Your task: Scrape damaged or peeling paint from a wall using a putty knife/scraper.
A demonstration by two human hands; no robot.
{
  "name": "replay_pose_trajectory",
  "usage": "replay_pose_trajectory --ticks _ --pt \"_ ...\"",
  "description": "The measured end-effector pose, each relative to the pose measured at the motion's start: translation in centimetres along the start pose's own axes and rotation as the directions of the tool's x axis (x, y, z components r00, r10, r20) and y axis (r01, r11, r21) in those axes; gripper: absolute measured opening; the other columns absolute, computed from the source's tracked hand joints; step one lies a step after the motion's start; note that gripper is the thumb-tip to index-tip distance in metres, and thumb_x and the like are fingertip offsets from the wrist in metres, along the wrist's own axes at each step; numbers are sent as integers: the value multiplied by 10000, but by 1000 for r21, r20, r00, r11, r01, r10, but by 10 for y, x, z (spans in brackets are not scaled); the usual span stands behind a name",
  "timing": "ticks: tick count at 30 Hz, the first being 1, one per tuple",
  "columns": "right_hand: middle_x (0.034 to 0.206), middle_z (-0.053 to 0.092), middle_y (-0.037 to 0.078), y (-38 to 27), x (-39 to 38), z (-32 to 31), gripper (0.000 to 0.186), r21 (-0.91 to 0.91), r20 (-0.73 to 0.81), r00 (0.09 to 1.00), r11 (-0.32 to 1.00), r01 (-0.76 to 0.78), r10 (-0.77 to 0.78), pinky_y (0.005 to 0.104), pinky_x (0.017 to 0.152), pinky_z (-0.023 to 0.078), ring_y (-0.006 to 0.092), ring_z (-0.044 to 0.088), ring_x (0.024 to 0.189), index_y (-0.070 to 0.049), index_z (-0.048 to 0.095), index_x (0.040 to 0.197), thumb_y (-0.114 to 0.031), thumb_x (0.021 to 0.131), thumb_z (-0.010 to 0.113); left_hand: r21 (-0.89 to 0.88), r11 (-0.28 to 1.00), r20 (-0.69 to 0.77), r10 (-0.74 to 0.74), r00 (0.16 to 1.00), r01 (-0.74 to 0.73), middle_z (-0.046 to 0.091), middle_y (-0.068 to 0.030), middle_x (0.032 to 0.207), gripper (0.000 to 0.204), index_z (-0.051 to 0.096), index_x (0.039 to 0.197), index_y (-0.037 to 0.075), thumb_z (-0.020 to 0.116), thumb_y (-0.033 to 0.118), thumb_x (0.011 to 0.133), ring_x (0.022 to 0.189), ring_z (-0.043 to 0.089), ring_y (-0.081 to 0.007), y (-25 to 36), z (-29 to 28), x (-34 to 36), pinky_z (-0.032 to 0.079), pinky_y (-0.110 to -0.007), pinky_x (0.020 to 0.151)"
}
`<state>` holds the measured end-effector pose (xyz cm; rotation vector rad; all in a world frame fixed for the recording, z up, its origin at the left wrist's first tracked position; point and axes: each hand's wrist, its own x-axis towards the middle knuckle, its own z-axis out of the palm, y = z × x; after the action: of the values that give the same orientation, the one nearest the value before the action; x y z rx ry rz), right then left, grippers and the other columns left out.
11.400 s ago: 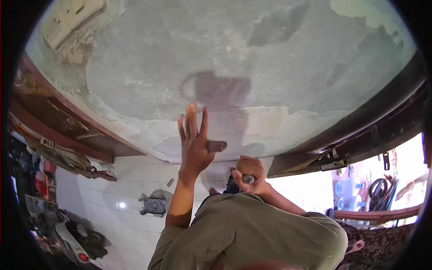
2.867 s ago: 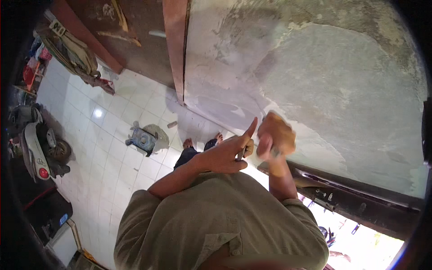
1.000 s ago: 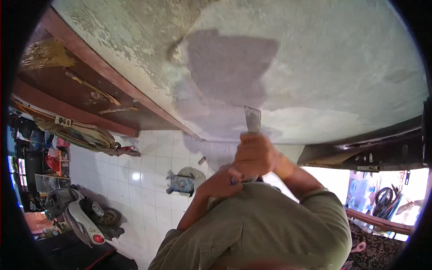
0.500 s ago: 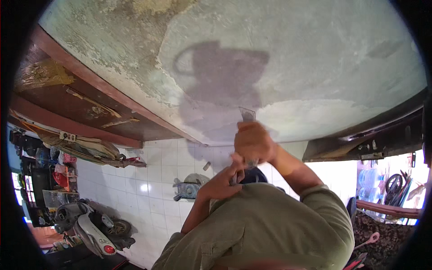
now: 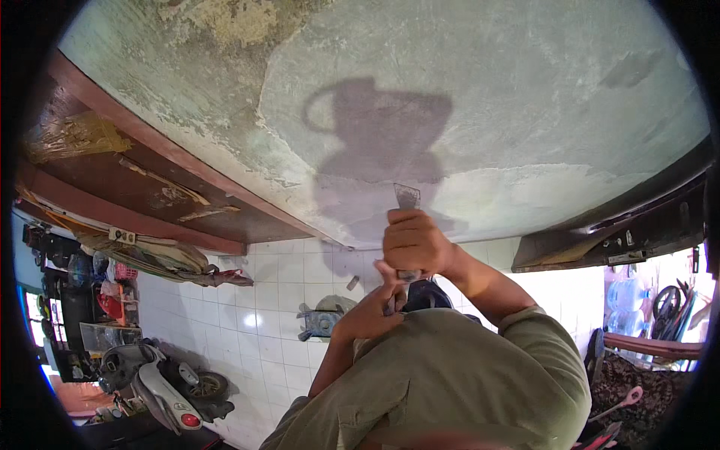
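Observation:
My right hand is closed around the handle of a flat metal scraper. Its blade points up toward the grey-green wall, just under the edge of a paler patch; whether it touches the wall I cannot tell. Just below, close to the handle's lower end, my left hand has its fingers curled. Something greyish shows partly between them, too hidden to name. A dark shadow of my head and arms falls on the wall.
A reddish-brown wooden frame borders the wall on the left, a dark wooden piece on the right. On the white tiled floor stand a scooter and a small blue-grey object. Large clear bottles are at the right.
My right hand and the scraper have shifted slightly left and downward in the picture. The whole view has moved a little; my left hand stays beneath, still curled.

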<state>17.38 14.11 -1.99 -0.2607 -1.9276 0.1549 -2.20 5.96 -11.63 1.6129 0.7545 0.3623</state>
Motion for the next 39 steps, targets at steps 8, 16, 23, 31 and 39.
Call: replay_pose_trajectory --ticks 8,16,23,31,39 --pt "610 451 44 -18 -3 5 293 89 94 996 996 -2 -7 354 480 326 227 463 510 -77 416 586 55 731 635 123 964 -39 240 970 -234 541 -97 925 274 592 1044 14 645 104 791 841 540 -226 -2 7 -9 452 -365 767" --pt "616 466 54 -16 4 5 293 110 36 999 994 -27 23 364 480 349 241 471 513 -78 426 586 4 710 678 62 997 75 38 997 -42 512 -77 907 345 552 1101 32 652 116 781 819 501 -187 2 12 -3 433 -352 728" --pt "595 450 44 -1 3 8 293 50 -7 1000 999 8 -8 375 479 352 242 453 498 -82 423 583 43 748 630 -32 995 36 100 994 -98 518 -58 889 359 516 1116 12 644 84 789 764 483 -167 10 8 6 418 -319 700" --pt "737 553 63 29 -112 30 186 188 381 845 864 -467 375 426 558 431 299 540 619 -49 603 774 -196 780 717 134 991 112 4 994 -19 502 -54 897 398 528 1159 35 650 84 783 798 461 -162 -1 17 -14 424 -338 730" --pt "735 587 26 28 -23 -1 197 276 89 970 930 -241 225 408 652 437 251 556 631 -135 573 700 -234 807 707 -33 999 74 -29 997 31 489 -18 928 707 396 1441 90 674 106 791 843 463 -155 3 -9 -10 434 -315 809"
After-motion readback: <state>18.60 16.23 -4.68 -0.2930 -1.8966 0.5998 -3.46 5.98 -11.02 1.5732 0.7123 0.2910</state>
